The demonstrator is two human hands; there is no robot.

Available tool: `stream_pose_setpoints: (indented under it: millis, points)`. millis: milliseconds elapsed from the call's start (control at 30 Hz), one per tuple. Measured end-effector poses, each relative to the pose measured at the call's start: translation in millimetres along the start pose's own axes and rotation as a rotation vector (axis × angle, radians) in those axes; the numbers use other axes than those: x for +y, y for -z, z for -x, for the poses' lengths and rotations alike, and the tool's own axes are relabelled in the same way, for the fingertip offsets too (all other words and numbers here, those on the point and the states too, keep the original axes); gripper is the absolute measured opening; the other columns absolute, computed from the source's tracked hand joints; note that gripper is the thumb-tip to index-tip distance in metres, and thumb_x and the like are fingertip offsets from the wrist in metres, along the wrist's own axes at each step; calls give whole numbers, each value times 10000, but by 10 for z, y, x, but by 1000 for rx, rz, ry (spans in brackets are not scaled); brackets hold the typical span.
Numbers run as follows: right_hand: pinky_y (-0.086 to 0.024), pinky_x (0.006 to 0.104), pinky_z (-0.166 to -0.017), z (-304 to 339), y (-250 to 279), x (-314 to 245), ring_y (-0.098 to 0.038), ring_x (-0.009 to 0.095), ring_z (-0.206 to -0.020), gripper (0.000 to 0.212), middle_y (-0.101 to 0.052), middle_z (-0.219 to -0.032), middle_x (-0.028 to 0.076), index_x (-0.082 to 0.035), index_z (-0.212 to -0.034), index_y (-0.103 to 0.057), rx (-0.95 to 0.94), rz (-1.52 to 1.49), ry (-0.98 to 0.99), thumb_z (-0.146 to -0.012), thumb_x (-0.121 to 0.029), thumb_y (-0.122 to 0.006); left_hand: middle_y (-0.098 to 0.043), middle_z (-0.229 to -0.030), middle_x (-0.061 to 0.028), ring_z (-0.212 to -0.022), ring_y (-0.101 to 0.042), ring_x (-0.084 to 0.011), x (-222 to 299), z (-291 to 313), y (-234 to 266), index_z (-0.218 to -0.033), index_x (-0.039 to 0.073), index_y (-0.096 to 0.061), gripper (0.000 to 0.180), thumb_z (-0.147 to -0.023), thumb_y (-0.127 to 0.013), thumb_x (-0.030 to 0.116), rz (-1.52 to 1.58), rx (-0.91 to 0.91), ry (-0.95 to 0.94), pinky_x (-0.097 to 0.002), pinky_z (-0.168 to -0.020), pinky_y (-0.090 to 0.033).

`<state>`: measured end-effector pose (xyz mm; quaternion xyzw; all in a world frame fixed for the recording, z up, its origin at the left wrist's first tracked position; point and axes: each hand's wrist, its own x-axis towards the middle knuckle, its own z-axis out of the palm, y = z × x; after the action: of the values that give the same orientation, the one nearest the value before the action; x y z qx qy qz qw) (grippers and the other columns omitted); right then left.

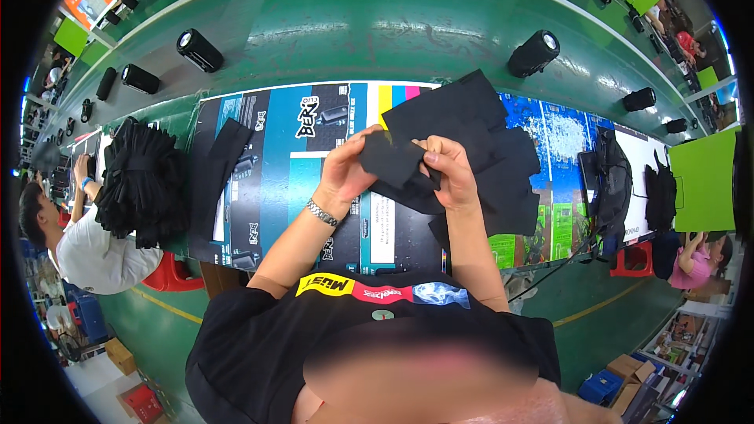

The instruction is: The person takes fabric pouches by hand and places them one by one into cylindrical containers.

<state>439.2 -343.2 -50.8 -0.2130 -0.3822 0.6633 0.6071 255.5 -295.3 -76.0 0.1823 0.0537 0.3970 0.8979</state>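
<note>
A small dark piece of cloth-like material is stretched between my two hands over the bench. My left hand, with a metal watch on its wrist, pinches its left edge. The right hand grips the other edge between thumb and fingers. Beneath and to the right, several flat black fabric pieces lie overlapped in a loose pile. Whatever lies directly under my fingers is hidden.
A thick bundle of black strips and a flat black strip lie to the left. To the right is a black bag-like item. Black cylindrical speakers stand along the green line beyond. A person in white sits at left.
</note>
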Motion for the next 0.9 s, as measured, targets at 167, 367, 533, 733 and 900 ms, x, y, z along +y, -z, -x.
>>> stream_pose_setpoints:
  millis: [167, 367, 533, 733, 900]
  points:
    - [-330, 240, -584, -10, 3, 3, -417, 105, -608, 268, -467, -599, 26, -106, -635, -413, 0, -224, -18, -824, -124, -602, -570, -885, -60, -852, -582, -154, 23, 19, 92, -928, 32, -485, 426, -716, -782, 252, -156, -161, 55, -257, -766, -452]
    - [-322, 238, -413, 134, 49, -6, -397, 103, -381, 290, -495, -551, 61, -23, -650, -477, -306, -400, -207, -767, -221, -652, -599, -759, -111, -756, -604, -212, -106, 106, 61, -780, 43, -455, 427, -576, -826, 99, 109, -234, 106, -300, -650, -484]
    - [-310, 224, -402, 140, 74, -63, -385, 93, -372, 317, -489, -542, 57, -5, -658, -496, -270, -256, -150, -771, -249, -664, -610, -815, -81, -770, -603, -160, -45, 128, 117, -804, 38, -504, 480, -560, -878, 217, -137, -252, 156, -271, -658, -469]
    - [-397, 255, -579, 18, -1, -39, -478, 87, -624, 304, -514, -641, 43, -61, -704, -451, -116, -378, -26, -855, -268, -614, -653, -907, -49, -808, -589, -101, 33, 11, 82, -999, -59, -622, 467, -701, -816, 243, -729, -520, 496, -242, -695, -457]
    - [-460, 268, -715, -6, -144, -117, -575, 180, -740, 238, -566, -787, 84, -70, -776, -467, 196, -114, -275, -918, -254, -519, -681, -861, -118, -782, -635, -210, 46, 105, 279, -866, -73, -665, 564, -727, -748, 468, -173, -344, 32, -316, -700, -477]
